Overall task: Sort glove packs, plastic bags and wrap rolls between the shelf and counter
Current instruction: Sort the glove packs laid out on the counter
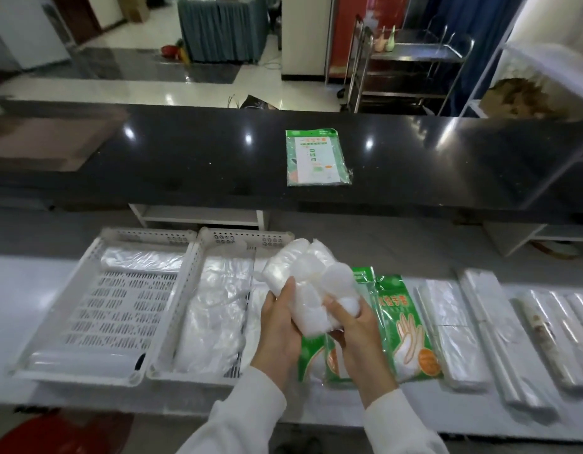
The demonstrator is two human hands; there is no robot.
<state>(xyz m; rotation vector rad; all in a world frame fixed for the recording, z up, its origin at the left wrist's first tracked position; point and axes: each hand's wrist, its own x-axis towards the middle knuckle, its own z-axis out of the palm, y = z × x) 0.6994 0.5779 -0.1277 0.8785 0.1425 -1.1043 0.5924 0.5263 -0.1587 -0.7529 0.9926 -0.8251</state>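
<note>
Both hands hold a bundle of white plastic rolls (308,283) wrapped in clear film, lifted above the white shelf. My left hand (280,326) grips its left underside; my right hand (355,329) grips its near right end. Beneath them lie green glove packs (406,332), partly hidden by my hands. One more green glove pack (316,157) lies flat on the black counter (185,152) beyond. Two white perforated trays sit on the left: the left tray (97,309) holds a wrap roll (84,360), the right tray (172,375) holds clear plastic bags (218,309).
Flat packs of clear bags (450,329) and long wrap rolls (499,339) lie in a row on the white shelf (28,290) to the right. A metal trolley (411,60) stands behind the counter. A red object (54,434) is on the floor at lower left.
</note>
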